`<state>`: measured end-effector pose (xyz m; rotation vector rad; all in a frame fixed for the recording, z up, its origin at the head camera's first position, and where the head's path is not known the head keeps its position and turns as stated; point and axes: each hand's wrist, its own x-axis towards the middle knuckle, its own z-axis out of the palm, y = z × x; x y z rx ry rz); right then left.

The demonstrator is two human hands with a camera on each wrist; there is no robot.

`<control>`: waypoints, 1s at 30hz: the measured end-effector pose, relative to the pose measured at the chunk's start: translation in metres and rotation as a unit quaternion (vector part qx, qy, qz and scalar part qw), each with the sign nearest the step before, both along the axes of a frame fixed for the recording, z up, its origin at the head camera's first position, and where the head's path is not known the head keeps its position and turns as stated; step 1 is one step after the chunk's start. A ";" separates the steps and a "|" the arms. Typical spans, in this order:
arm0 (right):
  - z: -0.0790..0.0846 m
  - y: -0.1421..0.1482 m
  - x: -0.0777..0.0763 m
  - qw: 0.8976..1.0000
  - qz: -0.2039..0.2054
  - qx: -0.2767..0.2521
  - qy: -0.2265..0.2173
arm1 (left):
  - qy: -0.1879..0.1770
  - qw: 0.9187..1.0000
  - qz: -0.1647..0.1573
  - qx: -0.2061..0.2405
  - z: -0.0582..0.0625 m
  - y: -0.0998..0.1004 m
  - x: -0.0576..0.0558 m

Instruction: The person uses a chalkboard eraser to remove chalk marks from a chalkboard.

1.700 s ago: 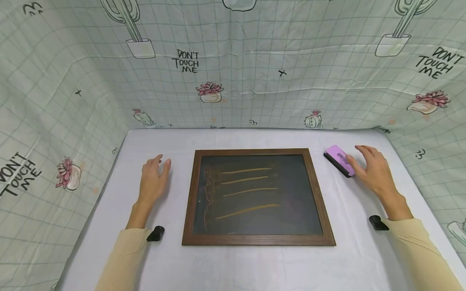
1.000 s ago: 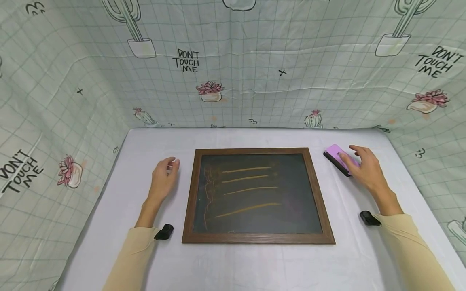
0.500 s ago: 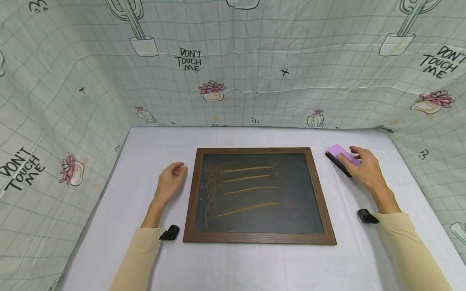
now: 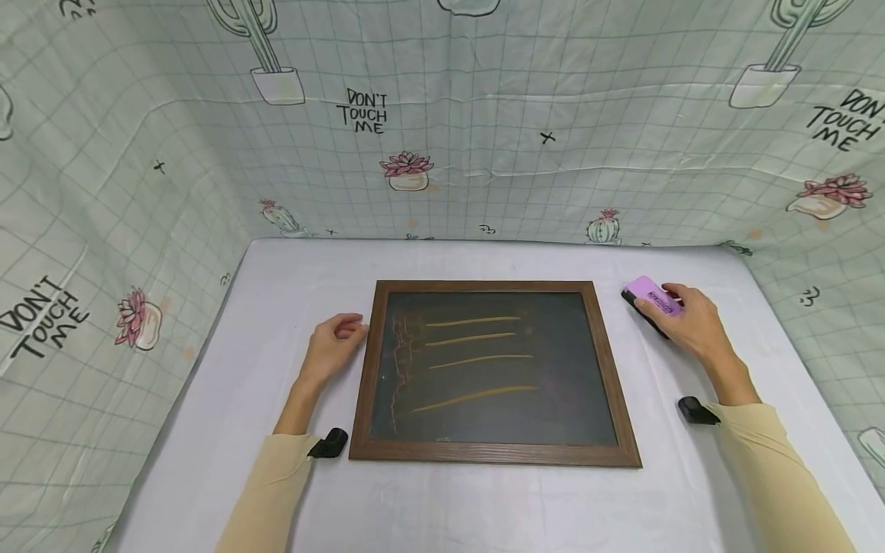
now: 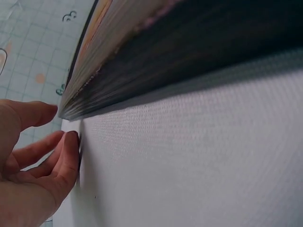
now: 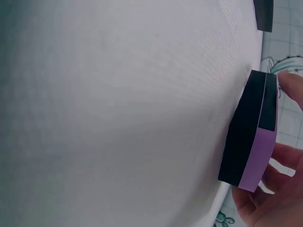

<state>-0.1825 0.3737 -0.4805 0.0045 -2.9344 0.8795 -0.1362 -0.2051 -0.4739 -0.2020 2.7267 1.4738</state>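
A chalkboard in a brown wooden frame lies on the white-covered table, with several yellow chalk lines across it and fainter marks at its left. Just left of the frame is my left hand, fingers loosely bent and thumb tip close to the frame's edge; whether it touches, I cannot tell. In the left wrist view the thumb stands apart from the fingers. My right hand grips a purple chalkboard eraser with a black felt base, right of the board. The right wrist view shows the eraser between thumb and fingers.
A white cloth covers the table. Grid-patterned fabric with printed cacti and words hangs behind and at both sides. Black wrist cameras sit at both sleeve cuffs.
My left hand has moved right to the board's left edge, its fingers bending more. My right hand has moved in over the eraser and taken hold of it. The board has stayed in place.
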 end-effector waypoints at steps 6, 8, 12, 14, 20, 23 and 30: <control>0.001 0.000 0.000 1.000 0.004 0.006 -0.014 | -0.005 1.000 -0.008 0.028 0.000 0.003 0.001; 0.001 0.000 0.000 1.000 0.008 0.005 -0.014 | -0.009 0.999 -0.011 0.048 0.000 0.003 0.002; -0.001 0.001 -0.001 1.000 0.013 0.008 -0.014 | -0.012 0.997 -0.021 0.080 0.000 0.004 0.002; -0.002 0.001 -0.001 1.000 0.014 0.012 -0.013 | -0.009 0.996 -0.023 0.082 0.000 0.004 0.002; -0.003 0.000 -0.001 1.000 0.022 0.014 0.008 | -0.016 0.997 -0.018 0.076 -0.002 0.004 0.001; -0.002 -0.001 0.000 0.999 0.027 0.017 0.015 | -0.028 0.997 -0.023 0.071 -0.003 0.002 0.001; 0.002 -0.002 -0.001 0.999 0.029 0.023 0.004 | -0.046 0.995 -0.032 0.082 -0.004 -0.003 -0.004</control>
